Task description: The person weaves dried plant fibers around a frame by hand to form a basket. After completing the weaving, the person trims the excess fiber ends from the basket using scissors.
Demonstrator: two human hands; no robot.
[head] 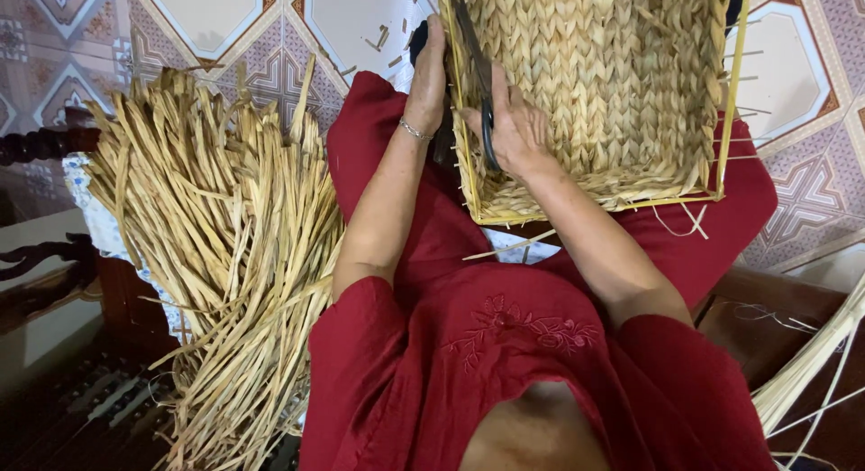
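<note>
Patterned floor tiles [207, 16] are seen beneath a woven basket [613, 83] held on the lap. Black scissors [482, 92] are gripped by the right hand [518, 128] at the rim; the left hand [428, 79] is closed on the basket's edge. A weave strand could be nicked (blades lie close). Dried reeds [225, 246] are heaped alongside; no packages or labels are seen.

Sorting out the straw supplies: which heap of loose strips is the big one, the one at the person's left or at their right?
The left bundle, a thick sheaf piled beside the left arm. The right strands are just a few thin pale stalks at the frame edge.
</note>
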